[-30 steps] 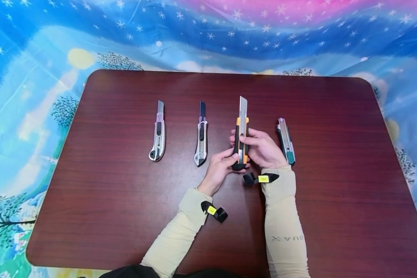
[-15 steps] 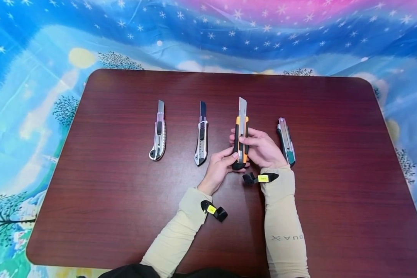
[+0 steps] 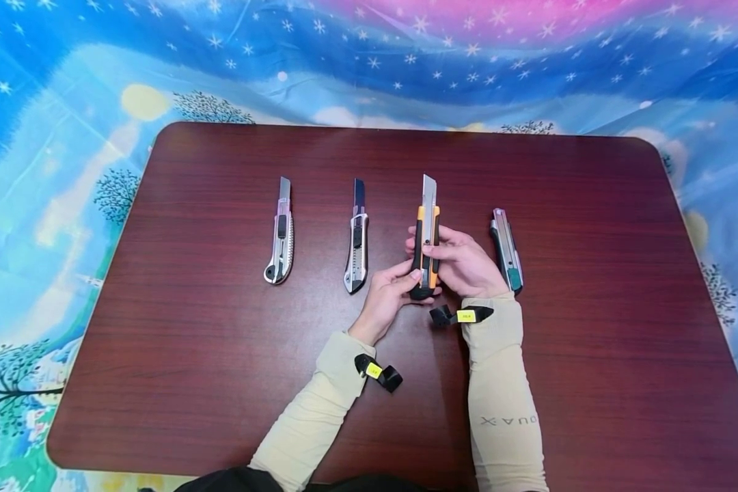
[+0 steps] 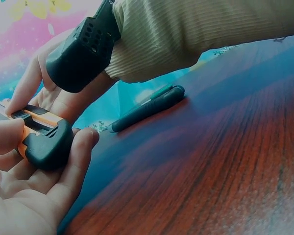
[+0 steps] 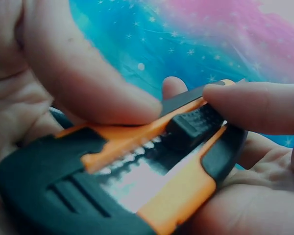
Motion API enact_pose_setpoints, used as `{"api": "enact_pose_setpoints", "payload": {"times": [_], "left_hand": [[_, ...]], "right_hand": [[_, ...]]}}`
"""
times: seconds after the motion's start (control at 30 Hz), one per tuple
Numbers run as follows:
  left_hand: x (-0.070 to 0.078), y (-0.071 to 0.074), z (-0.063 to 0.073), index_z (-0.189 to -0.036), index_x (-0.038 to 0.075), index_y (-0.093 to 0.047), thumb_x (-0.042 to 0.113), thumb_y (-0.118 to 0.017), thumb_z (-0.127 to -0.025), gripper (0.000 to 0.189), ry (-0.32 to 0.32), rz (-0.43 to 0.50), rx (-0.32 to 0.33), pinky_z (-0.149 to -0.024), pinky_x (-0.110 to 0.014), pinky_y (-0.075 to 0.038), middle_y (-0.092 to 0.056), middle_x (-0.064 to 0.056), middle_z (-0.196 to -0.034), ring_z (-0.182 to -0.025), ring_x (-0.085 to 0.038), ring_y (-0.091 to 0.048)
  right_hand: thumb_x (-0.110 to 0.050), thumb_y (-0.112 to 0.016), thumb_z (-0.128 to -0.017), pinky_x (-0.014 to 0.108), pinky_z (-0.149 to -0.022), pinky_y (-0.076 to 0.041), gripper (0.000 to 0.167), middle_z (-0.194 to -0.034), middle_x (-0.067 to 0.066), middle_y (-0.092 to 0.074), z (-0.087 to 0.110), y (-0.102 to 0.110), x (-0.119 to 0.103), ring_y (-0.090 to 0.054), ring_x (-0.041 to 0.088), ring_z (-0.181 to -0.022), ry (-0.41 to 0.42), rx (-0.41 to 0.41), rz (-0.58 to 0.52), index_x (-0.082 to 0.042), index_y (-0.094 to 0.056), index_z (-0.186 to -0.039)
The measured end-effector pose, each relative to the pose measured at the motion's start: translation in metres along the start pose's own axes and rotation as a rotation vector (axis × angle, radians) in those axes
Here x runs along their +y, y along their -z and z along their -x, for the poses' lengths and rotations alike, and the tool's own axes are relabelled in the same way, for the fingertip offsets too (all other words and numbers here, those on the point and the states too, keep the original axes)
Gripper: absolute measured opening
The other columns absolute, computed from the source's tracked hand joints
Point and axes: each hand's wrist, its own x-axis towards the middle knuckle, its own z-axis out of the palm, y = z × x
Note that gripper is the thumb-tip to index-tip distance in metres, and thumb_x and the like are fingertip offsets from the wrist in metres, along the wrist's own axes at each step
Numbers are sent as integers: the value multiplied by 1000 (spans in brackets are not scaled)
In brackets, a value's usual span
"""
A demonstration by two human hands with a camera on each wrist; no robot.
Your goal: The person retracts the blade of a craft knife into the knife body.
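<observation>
Both hands hold an orange and black utility knife (image 3: 428, 222), its bare blade pointing away from the person. Low on its handle, the left hand (image 3: 386, 297) grips with the thumb on top. My right hand (image 3: 469, 265) grips higher up, its thumb near the slider. In the right wrist view the black slider (image 5: 196, 128) sits in the slot, a thumb tip just at its front end. The black butt end (image 4: 51, 147) rests among the left fingers in the left wrist view. The fingers beneath the handle are partly hidden.
Two silver utility knives, one with a bright blade (image 3: 279, 232) and one with a dark blade (image 3: 357, 239), lie to the left. A green-ended utility knife (image 3: 508, 253) lies beside the right wrist. All rest on a dark red-brown table (image 3: 190, 342).
The blade of the orange knife sticks out slightly less than before, and the right thumb has shifted a little toward the person. Both hands otherwise keep their places.
</observation>
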Motion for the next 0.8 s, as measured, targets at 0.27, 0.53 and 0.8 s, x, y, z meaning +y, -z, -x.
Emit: {"api": "enact_pose_setpoints", "payload": {"times": [0.27, 0.53, 0.8], "left_hand": [[1, 0, 0, -136, -4, -49, 9, -47, -99, 39, 4, -9, 3, -82, -43, -61, -57, -37, -123, -104, -47, -64], [1, 0, 0, -135, -4, -51, 9, -47, -100, 38, -7, -25, 4, -82, -42, -61, -58, -38, -120, -104, -49, -63], [2, 1, 1, -136, -4, -49, 9, -47, -100, 39, -11, -17, 10, -82, -43, -61, -57, -36, -124, -101, -41, -67]], "right_hand": [[8, -45, -96, 25, -95, -52, 40, -112, 7, -66, 0, -1, 0, -62, 17, -107, 2, 3, 2, 1, -45, -135], [8, -45, -96, 25, -94, -52, 42, -110, 6, -67, 0, -1, 0, -63, 17, -106, 6, -3, 4, 1, -42, -137], [10, -47, -95, 23, -94, -51, 52, -107, 5, -68, 0, -2, 1, -62, 15, -106, 0, -9, 5, 6, -31, -144]]}}
